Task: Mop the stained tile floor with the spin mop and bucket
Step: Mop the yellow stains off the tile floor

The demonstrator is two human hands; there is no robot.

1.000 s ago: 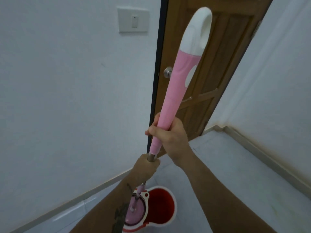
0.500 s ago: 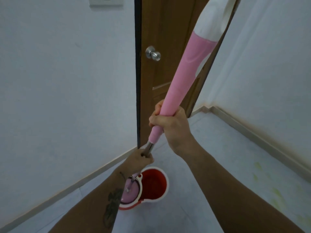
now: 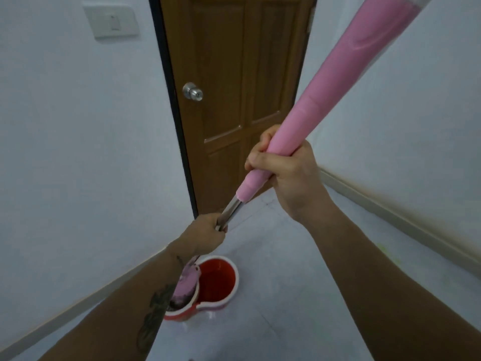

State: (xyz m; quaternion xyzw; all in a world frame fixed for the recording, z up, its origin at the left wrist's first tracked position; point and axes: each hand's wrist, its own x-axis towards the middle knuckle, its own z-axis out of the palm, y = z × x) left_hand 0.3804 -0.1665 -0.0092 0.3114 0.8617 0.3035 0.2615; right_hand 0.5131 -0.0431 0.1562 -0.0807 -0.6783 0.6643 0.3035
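Observation:
I hold a spin mop handle [image 3: 335, 84], pink at the top with a steel shaft lower down, slanting from upper right down to the bucket. My right hand [image 3: 283, 168] grips the lower end of the pink sleeve. My left hand [image 3: 208, 234] is closed around the steel shaft below it. A red and white spin mop bucket [image 3: 221, 280] stands on the pale tile floor [image 3: 286, 295] near the left wall. The pink mop head [image 3: 186, 287] sits in the bucket's left compartment, partly hidden by my left forearm.
A brown wooden door [image 3: 242, 87] with a round metal knob [image 3: 192, 91] stands behind the bucket. White walls run along both sides, with a light switch [image 3: 112, 20] on the left one. Faint yellowish stains [image 3: 385, 250] mark the floor by the right baseboard.
The view has swung so the door sits more centred and the handle's top leaves the frame. Both hands keep their grip; the mop head stays in the bucket.

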